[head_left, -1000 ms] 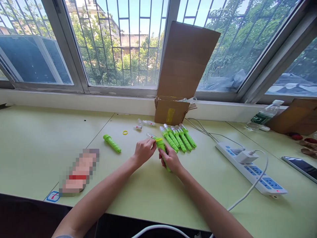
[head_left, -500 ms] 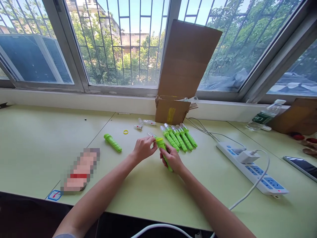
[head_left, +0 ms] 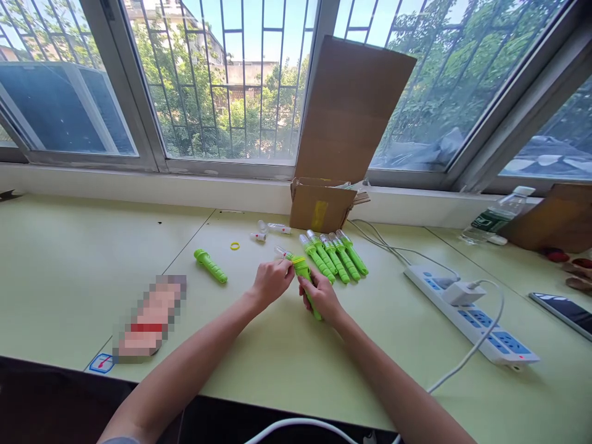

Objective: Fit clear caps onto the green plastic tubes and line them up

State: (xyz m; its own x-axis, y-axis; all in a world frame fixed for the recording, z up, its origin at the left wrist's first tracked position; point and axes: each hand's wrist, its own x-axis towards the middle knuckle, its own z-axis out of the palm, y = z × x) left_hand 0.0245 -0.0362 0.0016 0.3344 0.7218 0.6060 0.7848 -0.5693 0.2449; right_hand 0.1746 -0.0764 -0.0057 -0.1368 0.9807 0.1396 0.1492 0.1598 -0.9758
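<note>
My right hand is wrapped round a green ribbed plastic tube, whose wide end tilts up and to the left. At that wide end sits a yellow ring. The fingers of my left hand are pinched together at the ring's left edge. Just behind these fingers lies a clear-tipped piece, partly hidden. To the right, several green tubes with clear caps lie side by side. A green tube without a clear cap rests to the left, and a loose yellow ring lies beyond it.
Small clear caps with white parts lie before an open cardboard box by the window. On the right are a white power strip with cables, a plastic bottle and a phone. A pixelated object lies at front left.
My left fingers have shifted slightly at the rim of the green tube, the hand turning a little to the right. My right hand keeps its grip in nearly the same place.
</note>
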